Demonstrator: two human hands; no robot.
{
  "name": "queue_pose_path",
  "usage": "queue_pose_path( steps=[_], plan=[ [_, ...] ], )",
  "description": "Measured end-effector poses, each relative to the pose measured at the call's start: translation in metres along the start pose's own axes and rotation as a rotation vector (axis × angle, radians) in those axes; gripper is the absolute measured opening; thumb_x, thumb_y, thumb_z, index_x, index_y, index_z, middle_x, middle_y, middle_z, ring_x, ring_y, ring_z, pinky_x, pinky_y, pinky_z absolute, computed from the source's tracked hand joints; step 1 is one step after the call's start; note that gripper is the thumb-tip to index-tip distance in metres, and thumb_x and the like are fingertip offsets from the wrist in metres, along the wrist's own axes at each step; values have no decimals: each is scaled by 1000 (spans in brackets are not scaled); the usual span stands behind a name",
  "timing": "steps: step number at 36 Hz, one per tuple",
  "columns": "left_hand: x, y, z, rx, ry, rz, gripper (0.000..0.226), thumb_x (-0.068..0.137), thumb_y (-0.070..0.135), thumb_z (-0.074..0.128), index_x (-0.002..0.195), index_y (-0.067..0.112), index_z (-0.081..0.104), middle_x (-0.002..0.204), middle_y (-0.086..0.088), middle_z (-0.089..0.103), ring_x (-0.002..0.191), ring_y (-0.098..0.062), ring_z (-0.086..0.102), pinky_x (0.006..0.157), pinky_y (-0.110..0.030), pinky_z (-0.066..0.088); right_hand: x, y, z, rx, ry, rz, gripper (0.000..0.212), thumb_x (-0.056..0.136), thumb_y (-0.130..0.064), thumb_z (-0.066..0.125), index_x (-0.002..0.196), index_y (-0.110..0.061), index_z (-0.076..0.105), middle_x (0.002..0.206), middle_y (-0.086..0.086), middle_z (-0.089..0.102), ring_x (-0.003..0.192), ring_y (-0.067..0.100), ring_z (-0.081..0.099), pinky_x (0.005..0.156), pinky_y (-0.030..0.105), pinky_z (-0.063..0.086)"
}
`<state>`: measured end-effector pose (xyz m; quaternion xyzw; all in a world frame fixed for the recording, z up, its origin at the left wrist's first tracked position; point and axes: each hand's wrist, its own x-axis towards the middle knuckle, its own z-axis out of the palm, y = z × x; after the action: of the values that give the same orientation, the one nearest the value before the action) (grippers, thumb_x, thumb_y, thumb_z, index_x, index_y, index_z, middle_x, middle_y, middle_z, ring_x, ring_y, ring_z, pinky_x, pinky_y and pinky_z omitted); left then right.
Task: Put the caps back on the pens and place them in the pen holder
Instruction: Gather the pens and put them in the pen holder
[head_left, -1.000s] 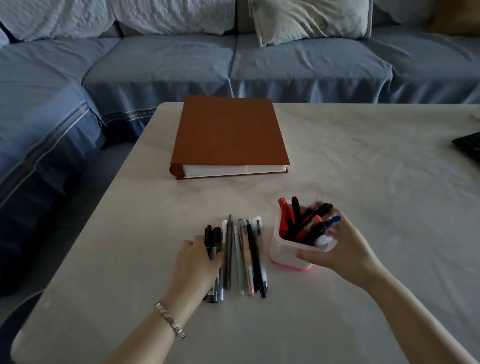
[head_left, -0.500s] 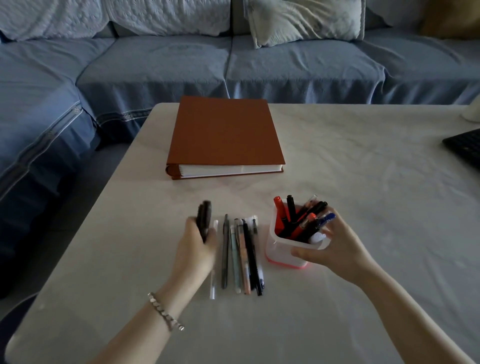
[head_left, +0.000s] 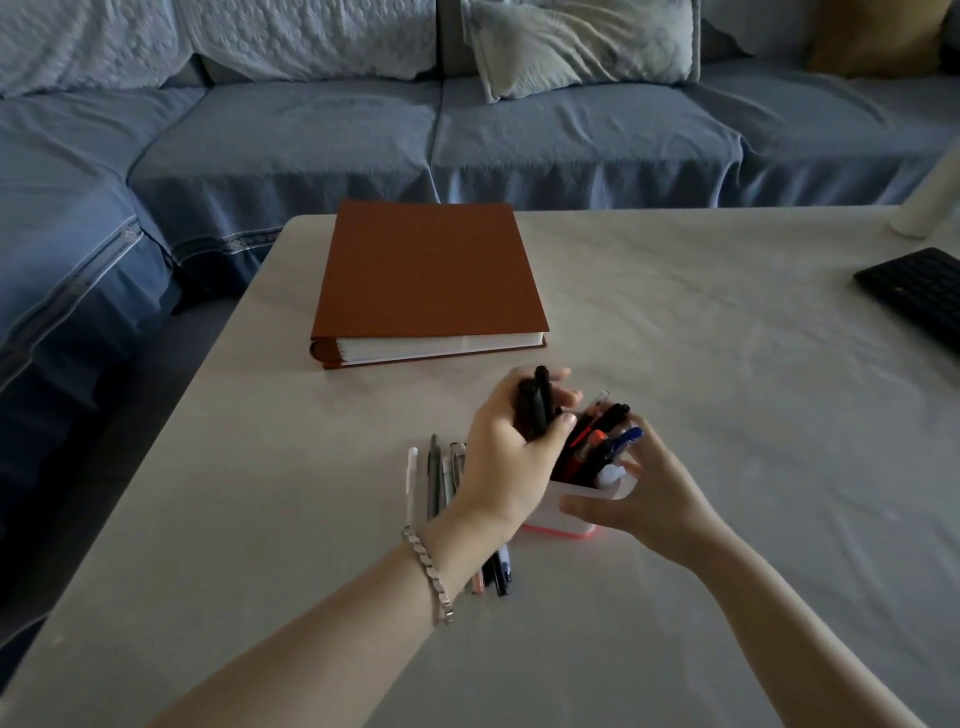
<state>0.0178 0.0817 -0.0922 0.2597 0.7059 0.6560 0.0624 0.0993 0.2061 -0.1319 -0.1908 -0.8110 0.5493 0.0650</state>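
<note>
My left hand (head_left: 511, 457) grips a small bunch of black pens (head_left: 535, 405) upright, just over the left side of the pen holder (head_left: 566, 512). The holder is a white square cup with a pink base, and it has several red, black and blue pens (head_left: 602, 447) standing in it. My right hand (head_left: 649, 493) holds the holder from its right side, thumb along the front wall. A row of several loose pens (head_left: 434, 480) lies on the table to the left of the holder, partly hidden under my left wrist.
A thick brown album (head_left: 426, 280) lies closed behind the pens. A black keyboard (head_left: 919, 291) sits at the right edge, with a white object (head_left: 930, 202) beyond it. The pale table (head_left: 727, 364) is bordered by a blue sofa (head_left: 311, 135) at the back and left.
My left hand lifted the black pens off the table row and carried them right to the holder. My right hand stayed on the holder.
</note>
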Motion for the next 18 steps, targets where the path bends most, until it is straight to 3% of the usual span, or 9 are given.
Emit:
queue_pose_path(
  steps=[3,6,9,12,14,16,18],
  plan=[
    [0,-3,-6,-13,21,68,57,79,-11,59,111,35,48,104,-1,63,95,-11,66,89,-22,50,1,1,1,8,3,0,73,50,-27,86,106,-51,46,118,-13,58,113,12,53,100,41,42],
    [0,-14,-12,183,-19,321,50,83,2,58,126,22,43,117,14,55,109,-13,59,97,-30,47,1,0,1,11,-3,-8,74,52,-24,87,110,-46,47,117,-12,59,111,12,55,97,40,44],
    [2,-22,-14,402,-75,449,39,87,11,54,126,10,47,131,-2,52,122,-13,48,103,-23,39,0,-2,1,6,4,-25,77,53,-17,87,106,-53,42,115,-11,59,110,12,55,93,33,44],
    [-4,-32,-9,549,-133,407,33,93,19,44,120,3,56,137,-8,48,126,-12,41,103,-34,40,0,-2,1,10,-1,-27,77,53,-16,87,104,-54,42,114,-12,59,111,11,54,91,30,43],
    [-10,-39,-8,587,-181,338,45,97,31,28,133,7,43,142,-2,40,135,-8,27,110,-41,31,0,-2,1,6,-7,-22,79,53,-17,87,105,-55,41,116,-13,58,111,11,54,93,31,44],
    [-14,-39,-10,598,-183,314,51,97,38,19,140,12,29,144,7,29,140,-4,11,115,-35,16,0,-2,1,-2,0,-30,83,53,-18,87,108,-57,39,117,-14,58,111,10,54,94,32,44],
    [-18,-36,-17,566,-159,277,50,97,41,18,141,18,23,146,10,25,141,-3,7,116,-28,8,0,-2,1,-3,7,-44,83,53,-18,87,105,-61,40,115,-16,59,111,8,54,95,33,43]
  ],
)
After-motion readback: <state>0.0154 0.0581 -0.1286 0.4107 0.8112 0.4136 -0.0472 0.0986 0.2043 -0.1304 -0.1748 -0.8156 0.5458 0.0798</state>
